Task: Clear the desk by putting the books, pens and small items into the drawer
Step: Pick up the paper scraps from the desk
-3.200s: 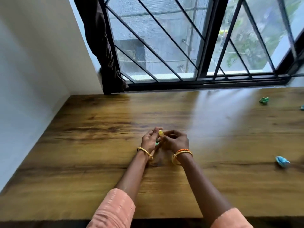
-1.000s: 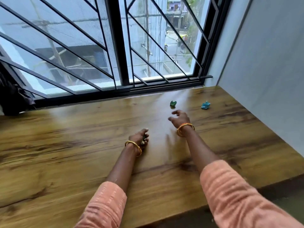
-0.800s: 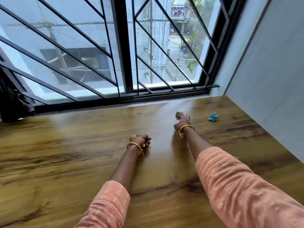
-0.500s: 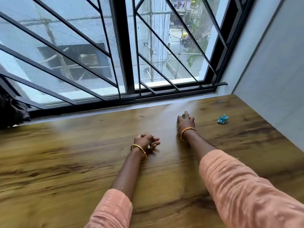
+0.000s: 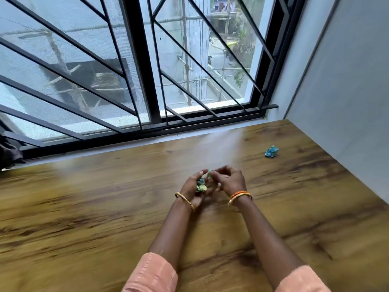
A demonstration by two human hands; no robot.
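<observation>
Both hands together above the middle of the wooden surface (image 5: 84, 207). Left hand (image 5: 192, 189) cupped, palm up, holding a small clump of crumpled green and yellow scraps (image 5: 201, 185). Right hand (image 5: 228, 180) fingers curled, pinching a green scrap (image 5: 209, 174) just at the left fingertips, apparently passing it over. One blue crumpled scrap (image 5: 271, 151) left on the surface, lying ahead and to the right, near the window sill (image 5: 147, 142) and the grey wall (image 5: 347, 102). No clear long axis; roughly a ball. Well apart from both hands; right hand nearer, left occupied. Judgement: right-hand reach forward and right. No drawer, books or pens in view.
</observation>
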